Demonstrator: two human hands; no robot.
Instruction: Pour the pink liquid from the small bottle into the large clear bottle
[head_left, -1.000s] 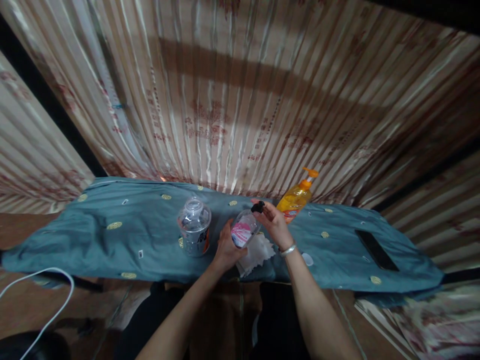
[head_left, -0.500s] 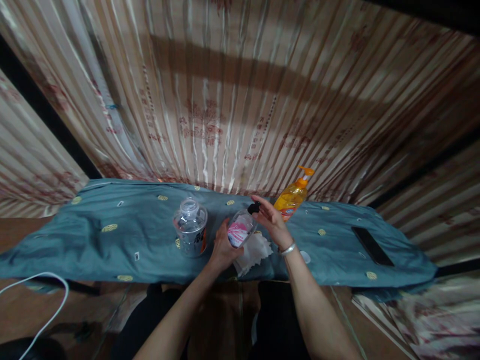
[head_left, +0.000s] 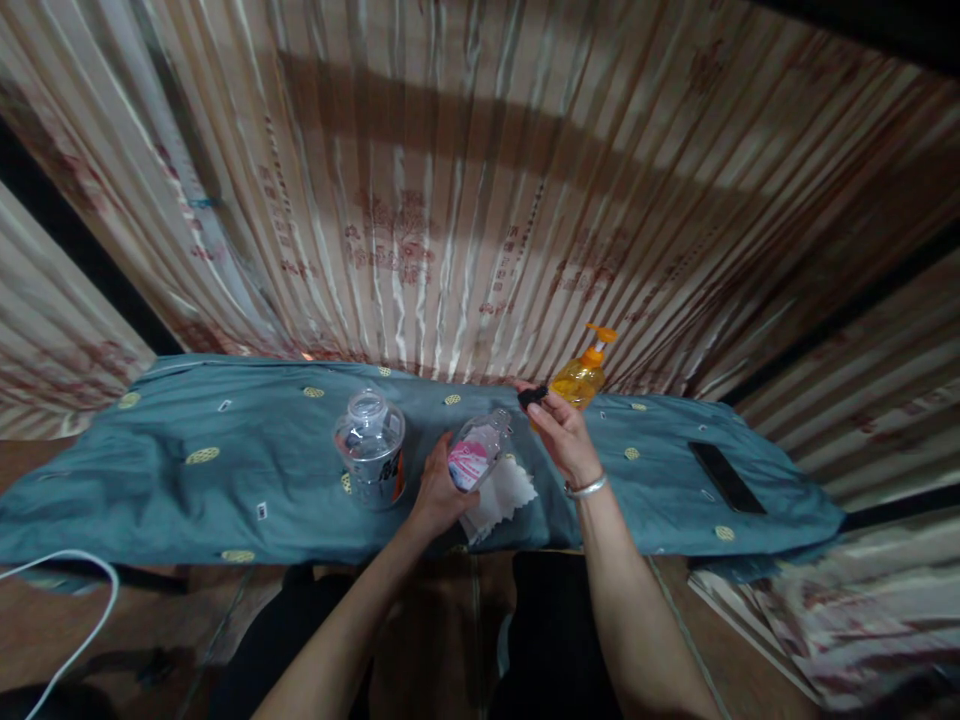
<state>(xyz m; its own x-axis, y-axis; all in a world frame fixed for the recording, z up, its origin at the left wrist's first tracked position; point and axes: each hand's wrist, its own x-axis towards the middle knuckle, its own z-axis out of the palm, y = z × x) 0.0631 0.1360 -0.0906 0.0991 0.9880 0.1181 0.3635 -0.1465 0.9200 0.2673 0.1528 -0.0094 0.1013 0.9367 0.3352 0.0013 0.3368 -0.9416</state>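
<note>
My left hand [head_left: 439, 490] is wrapped round the lower part of a clear bottle [head_left: 480, 450] with a pink and white label. The bottle leans to the right, its neck bare. Off to the right of that neck, my right hand [head_left: 566, 435] pinches a black cap [head_left: 532, 397], apart from the bottle. Beneath the bottle lies a white cloth [head_left: 506, 500] with a zigzag edge. An orange pump bottle [head_left: 579, 380] of yellow liquid stands just behind my right hand, which hides its lower part.
A clear plastic container [head_left: 371, 455] with a narrow top stands left of my left hand. A black phone-like slab [head_left: 726, 477] lies on the right of the teal tablecloth [head_left: 292, 470]. Behind the table hangs a pleated curtain [head_left: 420, 200]. A white cable [head_left: 105, 610] loops at lower left.
The black cap has come off the clear bottle's neck and moved right in my right hand. My left hand still holds the bottle. The whole view has shifted slightly.
</note>
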